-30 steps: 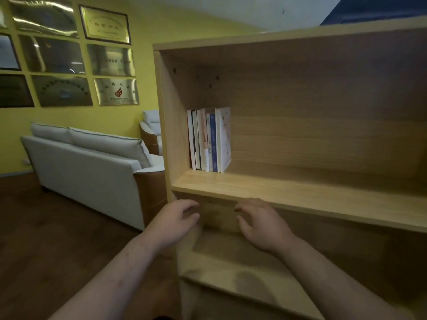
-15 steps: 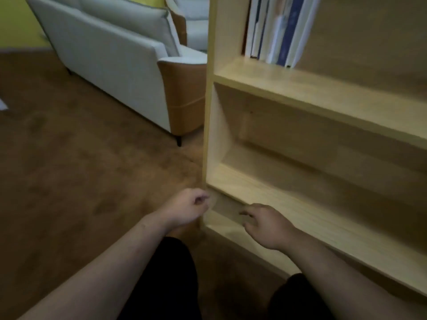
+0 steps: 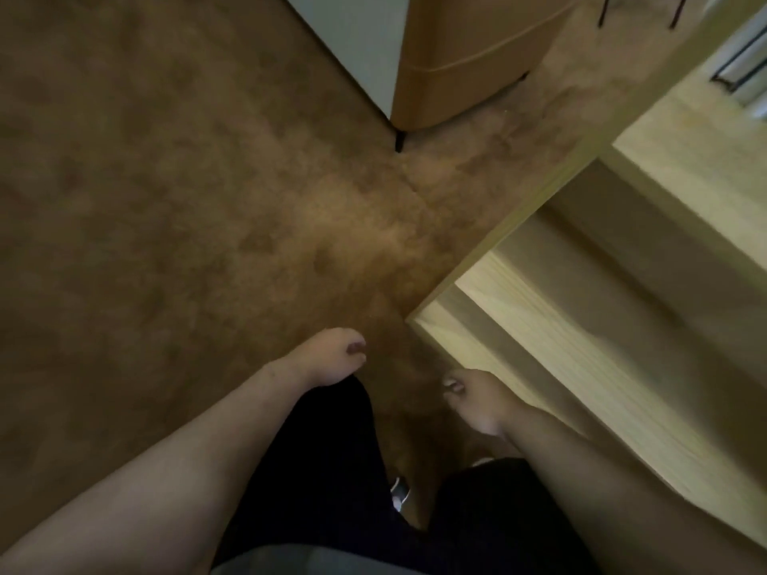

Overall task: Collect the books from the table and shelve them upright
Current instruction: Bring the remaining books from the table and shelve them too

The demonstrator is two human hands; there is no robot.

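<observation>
1. Since our left hand (image 3: 332, 356) and right hand (image 3: 473, 400) hang loosely curled, empty, with books and table out of view, we may head astray.
2. Turning, we could clip the shelf (image 3: 539, 325) corner beside us.

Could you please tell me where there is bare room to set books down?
The floor left of the bookcase, up to the sofa, is bare, as are the bookcase's visible lower boards. Crowded: around the legs, between left hand and right hand.
</observation>
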